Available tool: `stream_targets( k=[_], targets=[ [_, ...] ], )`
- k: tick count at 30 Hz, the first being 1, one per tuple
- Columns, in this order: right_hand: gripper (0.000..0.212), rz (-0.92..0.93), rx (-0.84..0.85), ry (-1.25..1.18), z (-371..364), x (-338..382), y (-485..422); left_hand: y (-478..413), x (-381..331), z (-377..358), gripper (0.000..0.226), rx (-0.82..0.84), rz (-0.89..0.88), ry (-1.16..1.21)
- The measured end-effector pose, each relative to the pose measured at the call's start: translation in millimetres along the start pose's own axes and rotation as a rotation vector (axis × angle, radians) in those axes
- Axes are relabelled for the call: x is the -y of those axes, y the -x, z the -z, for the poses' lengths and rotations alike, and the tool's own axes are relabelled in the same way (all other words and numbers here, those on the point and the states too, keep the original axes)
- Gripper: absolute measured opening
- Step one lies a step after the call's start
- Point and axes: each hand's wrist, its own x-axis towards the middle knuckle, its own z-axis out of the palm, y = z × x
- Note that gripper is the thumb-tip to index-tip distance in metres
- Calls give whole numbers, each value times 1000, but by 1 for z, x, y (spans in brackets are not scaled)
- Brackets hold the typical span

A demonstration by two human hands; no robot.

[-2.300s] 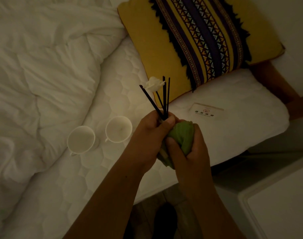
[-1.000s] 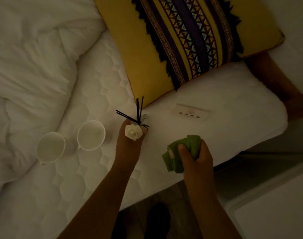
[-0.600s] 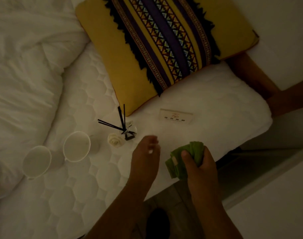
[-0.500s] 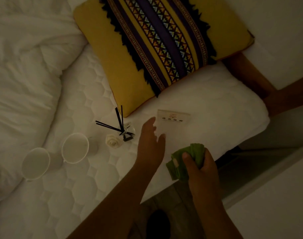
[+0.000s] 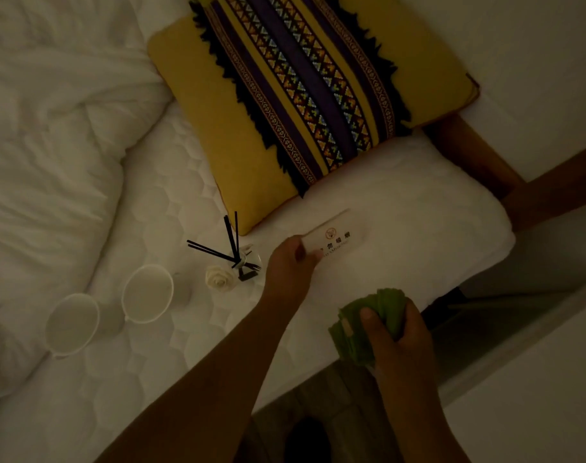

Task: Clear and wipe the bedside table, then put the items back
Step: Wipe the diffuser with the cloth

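My left hand [image 5: 290, 267] grips the left end of a small white sign card [image 5: 336, 237] printed with a red emblem and dark lettering, tilted up off the white mattress [image 5: 191, 345]. My right hand [image 5: 396, 332] is closed around a folded green cloth [image 5: 361, 324] near the bed's edge. A reed diffuser [image 5: 239, 260] with black sticks and a white paper rose [image 5: 219, 277] rests on the mattress left of my left hand. Two white cups [image 5: 148, 294] [image 5: 72, 324] stand further left.
A yellow cushion [image 5: 305, 95] with a purple patterned band lies at the head of the bed. A rumpled white duvet [image 5: 47, 145] fills the left side. The white bedside table top [image 5: 532, 392] shows at the lower right, with wooden headboard [image 5: 468, 155] behind.
My left hand set the reed diffuser down on the mattress beside the cups, let go, then reached right and took hold of the sign card. The right hand kept the green cloth.
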Motion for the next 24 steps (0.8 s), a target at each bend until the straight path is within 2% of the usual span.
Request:
stream_targets(
  k=[3, 5, 8, 11, 14, 17, 20, 24],
  targets=[
    [14, 82, -5, 80, -4, 10, 0, 23, -6, 12, 10, 68, 73, 235],
    [21, 184, -15, 181, -10, 18, 0, 45, -11, 17, 16, 130, 99, 331],
    [35, 385, -31, 279, -25, 31, 0, 71, -16, 26, 25, 226, 67, 395],
    [42, 475, -31, 343, -42, 33, 3, 91, -22, 35, 27, 294, 59, 465],
    [31, 518, -105, 445, -56, 28, 8, 107, -25, 42, 24, 320, 47, 483],
    [45, 561, -164, 538, -62, 25, 13, 114, -24, 51, 24, 314, 44, 517],
    [46, 601, -184, 525, -61, 24, 14, 116, -18, 62, 25, 265, 57, 552],
    [32, 626, -223, 496, -56, 23, 8, 122, -7, 72, 24, 230, 108, 614]
  ],
)
